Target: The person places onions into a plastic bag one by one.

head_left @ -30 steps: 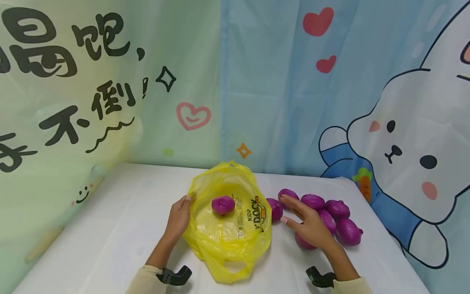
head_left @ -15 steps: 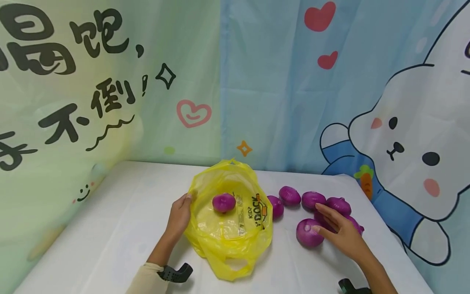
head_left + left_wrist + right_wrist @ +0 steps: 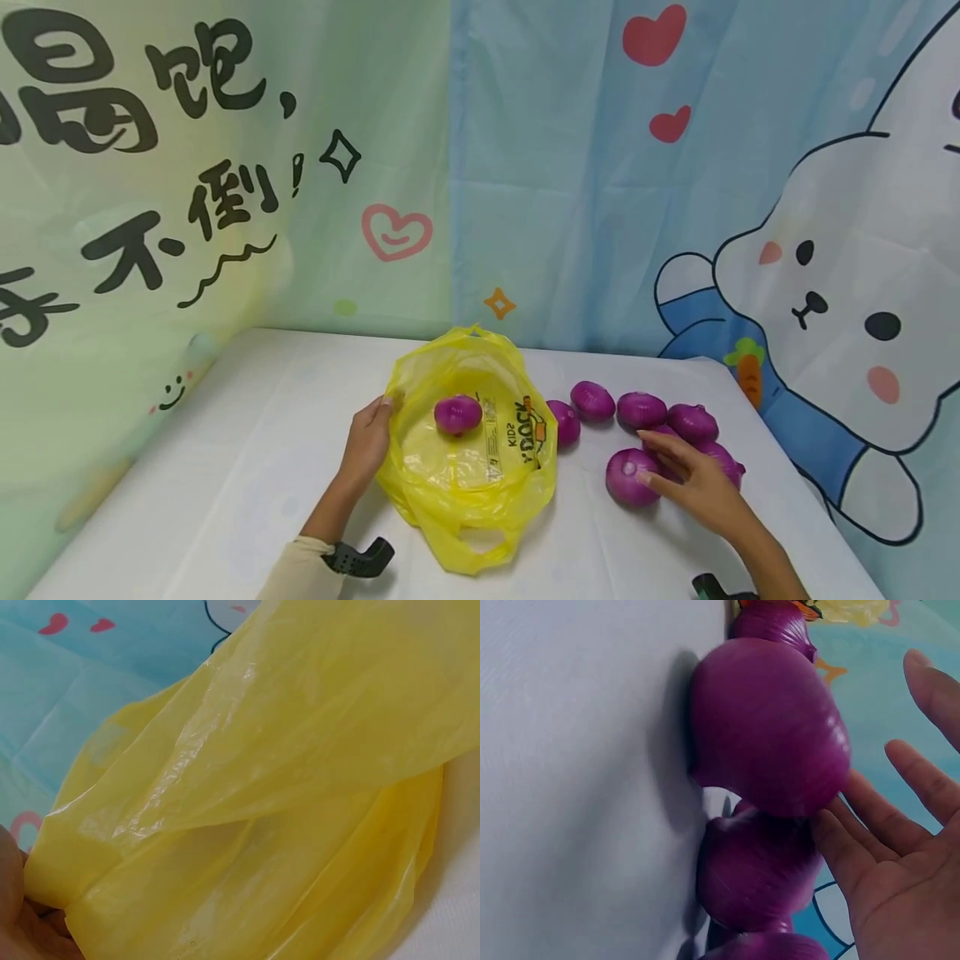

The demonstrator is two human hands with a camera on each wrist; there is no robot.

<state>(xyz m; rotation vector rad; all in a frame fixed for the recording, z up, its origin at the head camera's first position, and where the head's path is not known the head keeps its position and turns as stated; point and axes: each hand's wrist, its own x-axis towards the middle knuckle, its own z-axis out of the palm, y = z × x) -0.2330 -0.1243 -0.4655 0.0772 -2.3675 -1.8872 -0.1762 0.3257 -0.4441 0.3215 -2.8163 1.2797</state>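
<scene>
A yellow plastic bag (image 3: 420, 479) stands with its mouth facing me, one purple onion (image 3: 457, 414) inside it. My left hand (image 3: 367, 437) grips the bag's left edge; the left wrist view is mostly filled by the bag's crinkled wall (image 3: 247, 772). To the right, my right hand (image 3: 701, 492) reaches over a group of onions, thumb apart from the fingers. Its thumb is right at the nearest onion (image 3: 632, 477). In the right wrist view the fingers are spread and fairly straight, their tips beside a large onion (image 3: 765, 724). Part of the group is hidden behind this hand.
Several more onions lie around: one (image 3: 564, 423) beside the bag's right side, others (image 3: 592, 402) behind, another (image 3: 692, 423) farther right. A white cloth (image 3: 210, 467) covers the table. A printed curtain (image 3: 525, 183) hangs behind it.
My right hand has moved right, from between the bag and the onions to over the front of the group, then slightly down. The left hand and bag have hardly moved.
</scene>
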